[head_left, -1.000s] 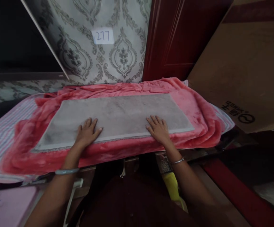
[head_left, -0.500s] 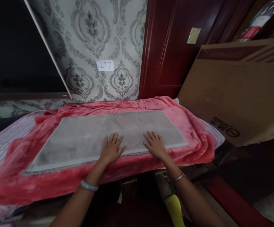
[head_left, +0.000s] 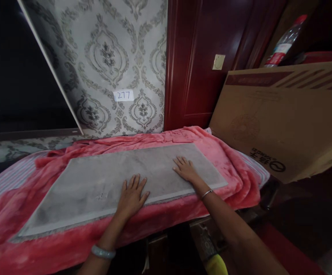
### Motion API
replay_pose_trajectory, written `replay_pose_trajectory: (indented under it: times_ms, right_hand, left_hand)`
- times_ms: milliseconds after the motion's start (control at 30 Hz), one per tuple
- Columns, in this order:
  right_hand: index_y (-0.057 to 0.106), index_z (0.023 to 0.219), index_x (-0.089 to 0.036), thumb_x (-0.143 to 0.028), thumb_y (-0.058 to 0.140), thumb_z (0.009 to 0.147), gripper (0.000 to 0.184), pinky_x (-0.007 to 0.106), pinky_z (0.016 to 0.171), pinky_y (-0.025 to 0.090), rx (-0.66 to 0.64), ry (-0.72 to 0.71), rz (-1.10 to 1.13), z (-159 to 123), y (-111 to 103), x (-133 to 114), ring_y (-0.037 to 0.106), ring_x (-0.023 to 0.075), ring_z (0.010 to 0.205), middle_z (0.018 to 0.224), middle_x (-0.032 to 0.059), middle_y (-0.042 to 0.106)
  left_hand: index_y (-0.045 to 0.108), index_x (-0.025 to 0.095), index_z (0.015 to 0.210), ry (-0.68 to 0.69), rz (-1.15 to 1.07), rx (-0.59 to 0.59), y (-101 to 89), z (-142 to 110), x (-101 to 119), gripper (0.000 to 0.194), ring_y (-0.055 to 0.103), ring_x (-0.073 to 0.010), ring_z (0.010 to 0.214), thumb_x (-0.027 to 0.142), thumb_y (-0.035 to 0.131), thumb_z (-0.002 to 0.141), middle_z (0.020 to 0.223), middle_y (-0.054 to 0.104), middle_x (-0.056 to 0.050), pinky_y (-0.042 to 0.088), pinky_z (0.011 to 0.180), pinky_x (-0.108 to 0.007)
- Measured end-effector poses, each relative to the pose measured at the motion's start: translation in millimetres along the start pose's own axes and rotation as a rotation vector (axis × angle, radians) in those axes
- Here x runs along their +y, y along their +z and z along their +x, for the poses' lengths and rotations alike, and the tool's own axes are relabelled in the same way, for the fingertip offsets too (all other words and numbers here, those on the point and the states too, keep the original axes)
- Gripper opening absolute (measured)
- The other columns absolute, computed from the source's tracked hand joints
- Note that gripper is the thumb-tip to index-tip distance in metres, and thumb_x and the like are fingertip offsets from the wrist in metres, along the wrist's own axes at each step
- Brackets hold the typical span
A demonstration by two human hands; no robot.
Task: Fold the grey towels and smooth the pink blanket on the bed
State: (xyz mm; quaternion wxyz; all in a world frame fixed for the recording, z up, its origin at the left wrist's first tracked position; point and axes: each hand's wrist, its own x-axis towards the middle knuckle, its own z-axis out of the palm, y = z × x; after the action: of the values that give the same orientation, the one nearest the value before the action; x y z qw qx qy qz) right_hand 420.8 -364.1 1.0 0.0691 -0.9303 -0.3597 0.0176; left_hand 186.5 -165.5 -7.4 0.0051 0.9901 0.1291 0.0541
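A grey towel, folded into a long flat strip with pale edging, lies across a rumpled pink plush blanket. My left hand rests palm down near the towel's front edge, left of its middle, with the fingers spread. Farther right and farther back, my right hand lies flat on the towel, fingers stretched out. Neither hand grips anything. A small pale mark shows on the towel to the left of my left hand.
A striped cloth shows under the blanket. On the right stands a large cardboard box, with a plastic bottle behind its top edge. At the back are a dark screen, patterned wallpaper with a paper label, and a dark red door.
My right hand has slid away from me, off the towel's front edge toward its middle. My left hand stays on the front part. The camera view has tilted up slightly.
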Motion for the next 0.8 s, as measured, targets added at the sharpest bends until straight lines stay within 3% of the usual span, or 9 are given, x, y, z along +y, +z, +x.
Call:
replay_pose_trajectory:
  times_ms: [200, 367, 467, 567, 700, 800]
  right_hand:
    - [0.028, 0.159, -0.03, -0.055, 0.029, 0.102, 0.062, 0.056, 0.12, 0.018, 0.053, 0.056, -0.013, -2.2, 6.9, 4.7, 0.016, 0.0281, 0.154, 0.168, 0.0043, 0.019]
    - [0.027, 0.159, -0.031, -0.055, 0.026, 0.103, 0.062, 0.056, 0.119, 0.019, 0.051, 0.055, -0.047, -0.6, 12.3, 5.2, 0.016, 0.0281, 0.154, 0.168, 0.0037, 0.019]
    - [0.027, 0.16, -0.03, -0.054, 0.025, 0.103, 0.062, 0.055, 0.119, 0.02, 0.051, 0.052, -0.074, -0.4, 16.1, 7.4, 0.016, 0.028, 0.154, 0.169, 0.0035, 0.018]
    - [0.026, 0.16, -0.03, -0.053, 0.024, 0.102, 0.062, 0.056, 0.119, 0.022, 0.052, 0.053, -0.093, -0.6, 20.1, 9.3, 0.017, 0.0281, 0.154, 0.169, 0.0039, 0.018]
    - [0.028, 0.16, -0.029, -0.051, 0.023, 0.102, 0.062, 0.059, 0.117, 0.025, 0.07, 0.041, -0.094, -1.7, 24.1, 11.1, 0.019, 0.0292, 0.153, 0.168, 0.0046, 0.019]
    - [0.029, 0.159, -0.028, -0.051, 0.023, 0.102, 0.062, 0.06, 0.117, 0.026, 0.073, 0.03, -0.093, -2.6, 25.9, 12.7, 0.02, 0.0297, 0.153, 0.168, 0.0049, 0.021]
  left_hand:
    - [0.04, 0.025, 0.155, -0.016, -0.014, -0.022, -5.4, -0.7, 2.2, 0.06, 0.025, -0.032, 0.152, 0.048, 0.041, 0.099, 0.164, 0.029, -0.012, 0.02, 0.121, -0.058]
    - [0.049, 0.022, 0.149, -0.02, -0.075, -0.04, -28.4, 16.2, -0.7, 0.055, 0.044, -0.0326, 0.141, 0.044, 0.042, 0.099, 0.155, 0.047, -0.015, 0.038, 0.112, -0.052]
    - [0.042, 0.02, 0.153, -0.069, -0.058, -0.007, -32.3, 30.7, -11.9, 0.058, 0.031, -0.0323, 0.15, 0.042, 0.041, 0.099, 0.163, 0.034, -0.015, 0.029, 0.118, -0.053]
    - [0.032, 0.021, 0.158, -0.109, -0.04, -0.091, -21.2, 35.9, -25.0, 0.065, 0.014, -0.0331, 0.155, 0.048, 0.042, 0.099, 0.168, 0.018, -0.015, 0.015, 0.122, -0.059]
    - [0.031, 0.022, 0.158, -0.095, -0.081, -0.079, -7.0, 32.9, -32.6, 0.066, 0.01, -0.0321, 0.156, 0.051, 0.04, 0.099, 0.168, 0.014, -0.015, 0.01, 0.122, -0.061]
    - [0.04, 0.024, 0.154, -0.082, -0.194, -0.103, -14.3, 34.7, -41.7, 0.062, 0.018, -0.0283, 0.155, 0.049, 0.043, 0.097, 0.166, 0.023, -0.011, 0.016, 0.123, -0.056]
